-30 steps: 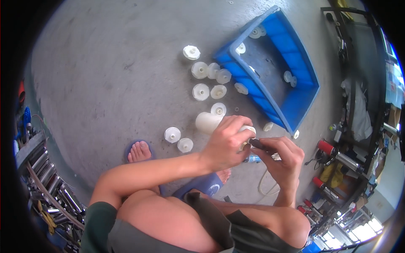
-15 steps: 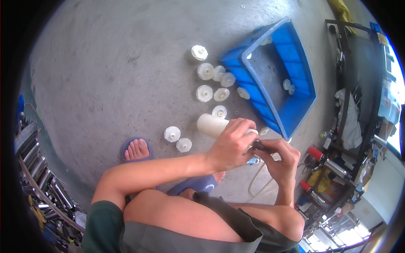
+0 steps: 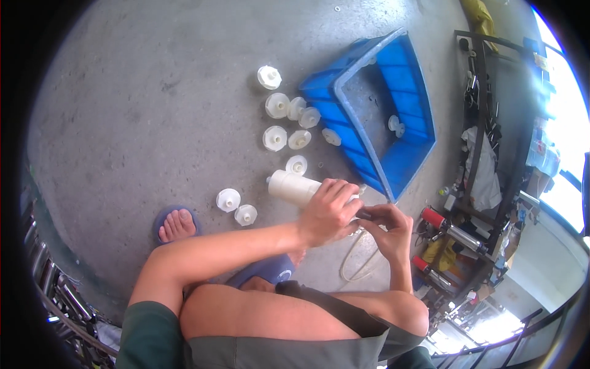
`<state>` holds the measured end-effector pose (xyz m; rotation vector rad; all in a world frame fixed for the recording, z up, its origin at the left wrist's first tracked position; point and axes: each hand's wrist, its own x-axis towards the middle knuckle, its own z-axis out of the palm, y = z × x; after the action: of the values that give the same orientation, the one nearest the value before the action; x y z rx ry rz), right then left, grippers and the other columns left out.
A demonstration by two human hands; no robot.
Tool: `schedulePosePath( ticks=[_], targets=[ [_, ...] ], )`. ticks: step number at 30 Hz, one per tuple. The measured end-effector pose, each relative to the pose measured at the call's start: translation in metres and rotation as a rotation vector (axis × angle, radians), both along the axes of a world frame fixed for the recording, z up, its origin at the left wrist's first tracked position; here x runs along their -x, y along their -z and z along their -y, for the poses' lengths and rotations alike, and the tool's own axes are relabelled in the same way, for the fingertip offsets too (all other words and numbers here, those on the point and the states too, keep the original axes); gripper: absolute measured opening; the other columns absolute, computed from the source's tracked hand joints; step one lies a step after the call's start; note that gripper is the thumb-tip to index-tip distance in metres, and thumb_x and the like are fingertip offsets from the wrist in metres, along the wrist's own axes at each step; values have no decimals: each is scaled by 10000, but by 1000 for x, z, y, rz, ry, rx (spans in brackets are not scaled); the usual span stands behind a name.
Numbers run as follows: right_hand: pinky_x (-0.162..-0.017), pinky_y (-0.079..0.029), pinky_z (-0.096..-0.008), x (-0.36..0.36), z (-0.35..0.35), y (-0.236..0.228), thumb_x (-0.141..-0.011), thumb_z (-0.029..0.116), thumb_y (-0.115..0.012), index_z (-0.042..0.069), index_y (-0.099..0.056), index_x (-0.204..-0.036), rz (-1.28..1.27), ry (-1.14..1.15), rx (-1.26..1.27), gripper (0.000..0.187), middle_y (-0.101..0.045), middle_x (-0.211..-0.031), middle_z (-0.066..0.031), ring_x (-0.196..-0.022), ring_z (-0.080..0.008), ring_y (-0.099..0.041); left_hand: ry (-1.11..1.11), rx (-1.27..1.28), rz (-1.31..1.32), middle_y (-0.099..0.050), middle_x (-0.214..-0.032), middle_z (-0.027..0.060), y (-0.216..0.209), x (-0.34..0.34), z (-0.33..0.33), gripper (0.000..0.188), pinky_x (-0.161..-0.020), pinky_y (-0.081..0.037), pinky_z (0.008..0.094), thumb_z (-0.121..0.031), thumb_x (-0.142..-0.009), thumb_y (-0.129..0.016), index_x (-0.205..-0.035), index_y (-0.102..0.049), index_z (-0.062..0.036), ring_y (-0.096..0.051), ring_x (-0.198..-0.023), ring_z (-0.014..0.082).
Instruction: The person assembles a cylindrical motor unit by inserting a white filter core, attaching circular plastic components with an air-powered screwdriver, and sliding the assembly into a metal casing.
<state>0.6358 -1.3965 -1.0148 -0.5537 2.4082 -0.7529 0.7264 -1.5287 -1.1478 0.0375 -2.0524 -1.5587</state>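
Note:
A white plastic cylinder [image 3: 290,187] is gripped by my left hand [image 3: 327,214], whose fingers wrap over its right part. The cylinder's free end points left and has a small nub at its tip. At the opposite end, my right hand [image 3: 393,229] pinches a small dark piece [image 3: 365,214] between thumb and fingers, close against my left fingers. The piece's exact kind is hidden by the fingers. Just beyond the cylinder, a white flanged disc [image 3: 296,165] with a central stub lies on the floor.
Several similar white discs [image 3: 275,138] lie beside a blue plastic crate [image 3: 415,157], which holds a few more. Cord or hose [image 3: 345,270] loops under my right forearm. A cluttered metal rack [image 3: 485,141] stands at right, with red-ended cylinders [image 3: 434,217]. Metal tubes [image 3: 64,295] lie lower left.
The whole view has shifted, so the crate and discs appear farther left. Both hands keep their grip, and the cylinder's left end now shows its nub.

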Motion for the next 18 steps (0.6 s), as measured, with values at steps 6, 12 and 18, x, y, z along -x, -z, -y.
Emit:
schedulePosePath(
  ticks=[6, 12, 18],
  targets=[
    [-747, -616, -299, 1, 0, 12, -784, 73, -940, -23, -681, -1116, 172, 1, 264, 433, -776, -955, -114, -819, -168, -749, 69, 129, -54, -666, -1206, 153, -18, -13, 42, 370, -942, -488, 516, -186, -691, -843, -1013, -715, -54, -641, -1119, 369],
    [-675, -518, -301, -84, -131, 133, -925, 533, -804, -15, -639, -1189, 215, 1338, -21, 631, -589, -889, -9, -751, -138, -557, 105, 151, 109, -690, -1177, 169, -60, -30, 78, 364, -949, -524, 483, 12, -631, -824, -981, -732, -20, -648, -1100, 393],
    [-669, -596, -402, -94, -153, 202, -856, 508, -865, 14, -658, -1110, 545, 1520, 210, 594, -675, -943, -87, -801, -217, -674, 156, 186, 89, -700, -1111, 149, -64, -30, 85, 296, -898, -547, 455, 16, -749, -842, -1025, -736, 2, -668, -1046, 373]
  ],
)
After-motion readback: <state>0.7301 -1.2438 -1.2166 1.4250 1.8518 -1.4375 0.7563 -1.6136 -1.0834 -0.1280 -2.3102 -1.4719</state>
